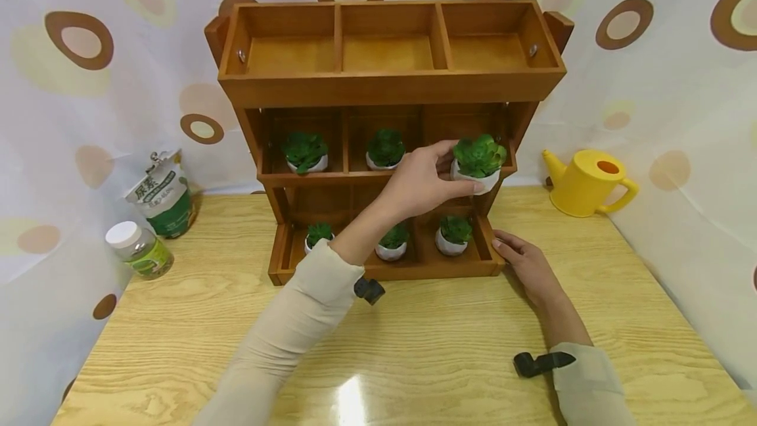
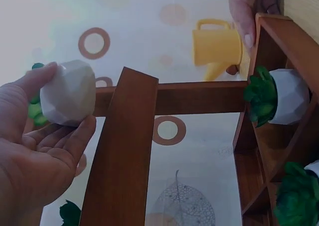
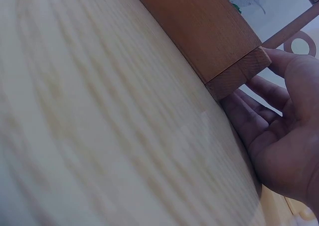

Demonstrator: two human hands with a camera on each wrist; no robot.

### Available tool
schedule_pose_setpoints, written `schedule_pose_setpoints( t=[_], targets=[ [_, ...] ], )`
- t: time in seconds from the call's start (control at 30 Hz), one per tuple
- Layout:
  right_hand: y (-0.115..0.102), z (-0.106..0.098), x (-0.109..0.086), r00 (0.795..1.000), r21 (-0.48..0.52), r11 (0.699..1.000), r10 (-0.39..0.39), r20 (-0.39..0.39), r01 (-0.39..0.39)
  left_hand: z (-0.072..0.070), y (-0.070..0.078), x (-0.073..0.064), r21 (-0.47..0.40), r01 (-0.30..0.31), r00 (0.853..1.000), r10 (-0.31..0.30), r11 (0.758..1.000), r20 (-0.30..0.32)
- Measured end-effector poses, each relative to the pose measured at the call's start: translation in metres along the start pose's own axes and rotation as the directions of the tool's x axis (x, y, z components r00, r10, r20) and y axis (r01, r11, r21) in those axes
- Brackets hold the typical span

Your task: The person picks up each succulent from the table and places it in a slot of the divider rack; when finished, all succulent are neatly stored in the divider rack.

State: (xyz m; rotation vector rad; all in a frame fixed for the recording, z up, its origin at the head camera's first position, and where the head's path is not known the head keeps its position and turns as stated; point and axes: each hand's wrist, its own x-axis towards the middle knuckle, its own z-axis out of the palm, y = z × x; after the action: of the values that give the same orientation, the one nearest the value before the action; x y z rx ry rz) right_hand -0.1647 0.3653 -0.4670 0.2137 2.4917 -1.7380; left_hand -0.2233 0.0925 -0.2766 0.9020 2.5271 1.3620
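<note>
In the head view my left hand point(image 1: 416, 179) grips a potted succulent point(image 1: 480, 156) by its white pot, thumb in front and fingers behind. The plant stands upright before the right compartment of the middle tier of a brown wooden shelf point(image 1: 390, 89). From the left wrist, the faceted white pot point(image 2: 70, 94) shows between thumb and fingers, its green leaves mostly hidden. Down at the shelf's lower right corner, my right hand point(image 1: 526, 268) holds the side board. The right wrist view has its thumb on the board's upper edge and the fingers low against the outer side.
Two succulents point(image 1: 305, 152) sit in the middle tier's left and centre compartments. The bottom tier holds three more small pots point(image 1: 453, 235). A yellow watering can point(image 1: 585, 183) stands at right. On the left are a green-and-white bag point(image 1: 162, 196) and a white-lidded jar point(image 1: 140, 250).
</note>
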Motion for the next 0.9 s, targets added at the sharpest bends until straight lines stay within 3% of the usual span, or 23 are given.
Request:
schedule_pose_setpoints(
  t=[0.5,0.67,0.9],
  targets=[
    [0.003,0.001,0.000,1.000,-0.004,1.000,-0.005,-0.007,0.005,0.005,0.011,0.056,0.191,0.002,1.000,0.002,0.982,-0.019],
    [0.001,0.002,0.000,1.000,-0.003,1.000,-0.007,-0.002,0.007,0.008,0.019,0.064,0.267,0.013,1.000,-0.011,0.964,-0.008],
    [0.001,0.001,0.000,1.000,0.007,1.000,-0.008,-0.003,0.008,0.011,0.026,0.069,0.343,0.045,0.995,-0.073,0.938,0.067]
  ],
)
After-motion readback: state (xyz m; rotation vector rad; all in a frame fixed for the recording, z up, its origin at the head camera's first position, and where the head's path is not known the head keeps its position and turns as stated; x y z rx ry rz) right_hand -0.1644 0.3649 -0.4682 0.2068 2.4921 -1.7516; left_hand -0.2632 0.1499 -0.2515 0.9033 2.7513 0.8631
